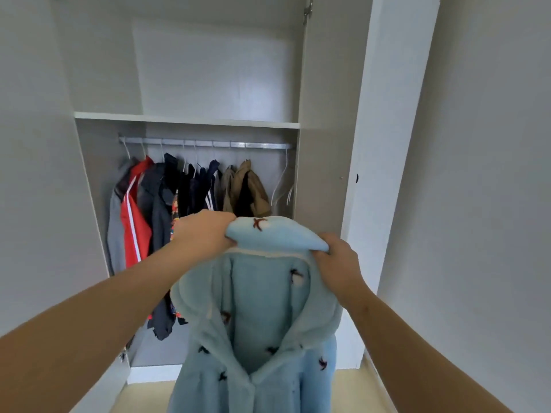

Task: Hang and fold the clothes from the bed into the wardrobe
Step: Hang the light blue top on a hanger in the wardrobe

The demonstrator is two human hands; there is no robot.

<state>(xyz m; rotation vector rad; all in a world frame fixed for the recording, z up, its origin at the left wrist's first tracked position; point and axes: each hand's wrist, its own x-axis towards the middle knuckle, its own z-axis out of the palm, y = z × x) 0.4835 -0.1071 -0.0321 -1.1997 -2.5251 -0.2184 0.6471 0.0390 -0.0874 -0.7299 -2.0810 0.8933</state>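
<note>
Low in the centre of the frame hangs a fluffy light-blue coat (262, 323), dotted with small dark cross-shaped marks, its front falling open below the collar and its hem running out of the bottom edge. The left hand (205, 234) has its fingers curled tight around the collar's left end, and the right hand (338, 263) grips the collar's right end, so the garment dangles between the two, held up in front of the open wardrobe (325, 114). Both bare forearms reach in from the lower corners. Just behind the coat, across the middle of the frame, a metal rail (208, 143) runs under a white shelf (185, 119). Along the rail hang a grey top (114, 228), a red jacket (132, 231) with white stripes, several dark garments (185, 189) and a tan jacket (252, 186). At the rail's right end, bare white hangers (283, 183) dangle beside the tan jacket. Pale wooden floor (149, 394) shows at the bottom.
</note>
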